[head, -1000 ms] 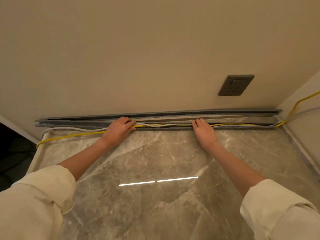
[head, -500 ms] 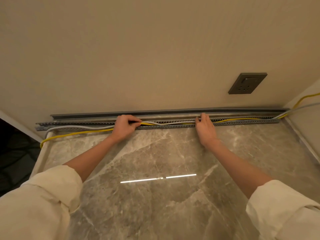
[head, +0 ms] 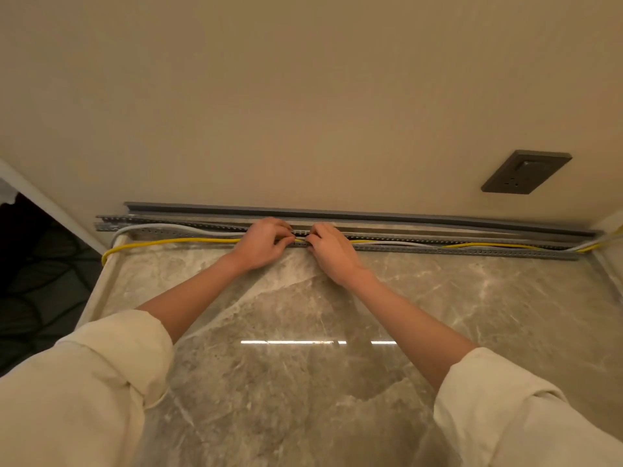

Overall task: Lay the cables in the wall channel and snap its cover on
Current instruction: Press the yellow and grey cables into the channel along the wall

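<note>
Broadly, stage: cable laying, not yet cover fitting.
Channel [head: 438, 248]: a grey slotted trough lying along the far edge of the marble countertop [head: 303, 382], at the foot of the wall; its long axis runs left to right, open side facing up as far as I can judge.
Cover [head: 371, 215]: a long grey strip just behind the channel against the wall, parallel to it and not on it.
Yellow cable [head: 175, 242]: on the right it lies inside the channel; on the left it runs along the near side, outside, and curls off the counter's left end.
Grey cable [head: 175, 227]: arches over the left part; seating unclear.
Left hand [head: 261, 244]: fingers curled, pinching the cables at mid-channel.
Right hand [head: 332, 252]: just beside it, fingers closed down on the same spot.
Done: roughly the right half looks laid.
Left: tuck in the left half, then press the cover on.
</note>
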Demonstrator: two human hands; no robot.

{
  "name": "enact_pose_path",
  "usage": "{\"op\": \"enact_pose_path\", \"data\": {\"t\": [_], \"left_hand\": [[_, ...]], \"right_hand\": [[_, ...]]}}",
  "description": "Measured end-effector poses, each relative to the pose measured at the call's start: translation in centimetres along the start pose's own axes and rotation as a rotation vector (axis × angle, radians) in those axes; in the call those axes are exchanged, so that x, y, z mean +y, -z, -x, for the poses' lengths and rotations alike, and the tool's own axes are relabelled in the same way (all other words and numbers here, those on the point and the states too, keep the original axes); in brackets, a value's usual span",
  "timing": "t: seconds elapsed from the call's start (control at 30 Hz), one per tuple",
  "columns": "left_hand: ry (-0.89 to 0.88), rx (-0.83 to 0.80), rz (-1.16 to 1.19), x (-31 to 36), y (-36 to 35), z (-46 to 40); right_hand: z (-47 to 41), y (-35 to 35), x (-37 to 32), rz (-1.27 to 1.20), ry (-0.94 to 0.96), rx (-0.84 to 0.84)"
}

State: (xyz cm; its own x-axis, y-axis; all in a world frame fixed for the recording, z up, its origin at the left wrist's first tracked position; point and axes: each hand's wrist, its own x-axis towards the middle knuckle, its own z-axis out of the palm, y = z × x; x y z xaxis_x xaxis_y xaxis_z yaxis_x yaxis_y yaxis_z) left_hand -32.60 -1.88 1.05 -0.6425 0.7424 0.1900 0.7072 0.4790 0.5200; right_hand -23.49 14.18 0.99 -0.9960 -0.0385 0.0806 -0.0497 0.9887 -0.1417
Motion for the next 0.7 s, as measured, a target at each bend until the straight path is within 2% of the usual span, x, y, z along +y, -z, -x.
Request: {"op": "enact_pose_path", "data": {"t": [0.1, 0.2, 0.37, 0.43, 0.6, 0.7], "left_hand": [[-0.062, -0.020, -0.038, -0.3, 0.3, 0.5], [-0.097, 0.017, -0.073, -1.1, 1.1, 1.5], [0.061, 0.109, -0.094, -4.1, 3.8, 4.0], [0.075, 0.119, -0.152, -5.0, 5.1, 4.9], [-0.091, 0.138, -0.462, -6.0, 6.8, 6.5], [-0.141, 0.141, -0.545, -6.1, 6.7, 6.8]], "right_hand": [[-0.4, 0.2, -0.5, -0.052, -0.044, 0.031], [-0.4, 0.4, -0.6, 0.017, -0.026, 0.043], [-1.0, 1.0, -1.9, 0.038, -0.105, 0.024], [-1.3, 1.2, -2.6, 0.060, -0.142, 0.014], [-1.7, 1.6, -3.3, 0.079, -0.163, -0.021], [-1.8, 1.7, -3.2, 0.090, -0.166, -0.035]]}}
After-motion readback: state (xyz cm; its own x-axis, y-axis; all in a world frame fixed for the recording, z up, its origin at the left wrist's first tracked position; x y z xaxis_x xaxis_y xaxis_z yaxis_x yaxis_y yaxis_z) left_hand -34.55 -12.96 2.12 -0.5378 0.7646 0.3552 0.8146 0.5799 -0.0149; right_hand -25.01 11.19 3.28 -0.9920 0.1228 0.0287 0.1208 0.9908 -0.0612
